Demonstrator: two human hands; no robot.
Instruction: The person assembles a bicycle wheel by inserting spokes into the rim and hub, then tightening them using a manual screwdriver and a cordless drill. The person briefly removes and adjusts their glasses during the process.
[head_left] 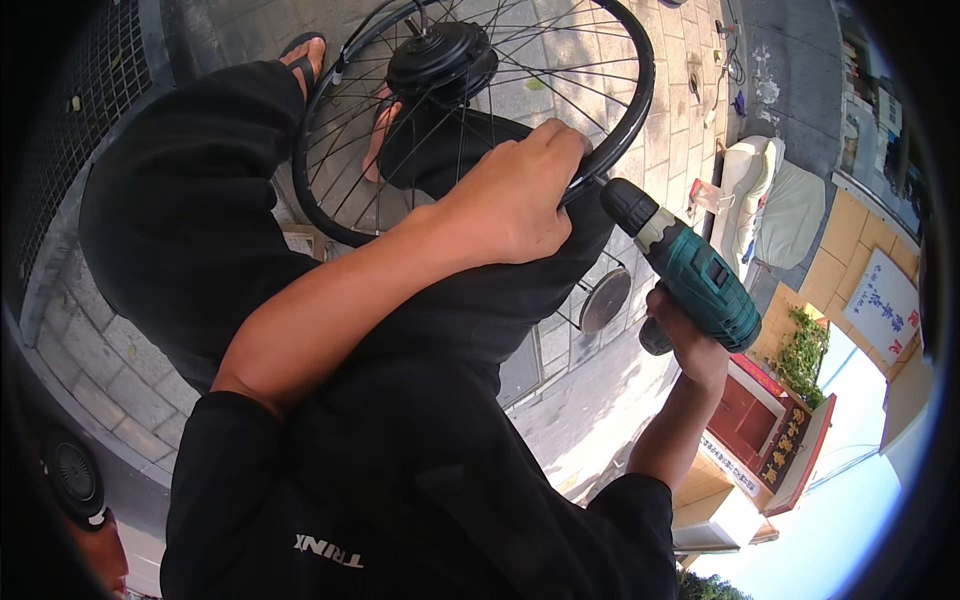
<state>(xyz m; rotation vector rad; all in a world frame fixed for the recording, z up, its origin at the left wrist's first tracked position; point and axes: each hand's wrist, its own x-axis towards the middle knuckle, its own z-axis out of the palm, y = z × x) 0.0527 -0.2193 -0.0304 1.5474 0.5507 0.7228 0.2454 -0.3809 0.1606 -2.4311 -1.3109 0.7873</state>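
A spoked wheel [645,85] with a black rim and a black hub motor [440,65] leans across my legs. My left hand [530,195] is closed around the rim at its lower right, its fingers partly hidden behind the rim. In my right hand [690,335] is a green and black cordless drill [700,275], gripped by its handle. The drill's chuck points up and left at the rim, just beside my left hand. Its tip meets or nearly meets the rim; whether they touch I cannot tell.
A small round stool [605,300] stands right of my knee. Farther right lie pale folded cushions [755,195] on the paving. A dark mesh panel [95,100] runs along the left. A vehicle wheel [75,470] shows at lower left. My sandalled foot [305,55] is beside the bike wheel.
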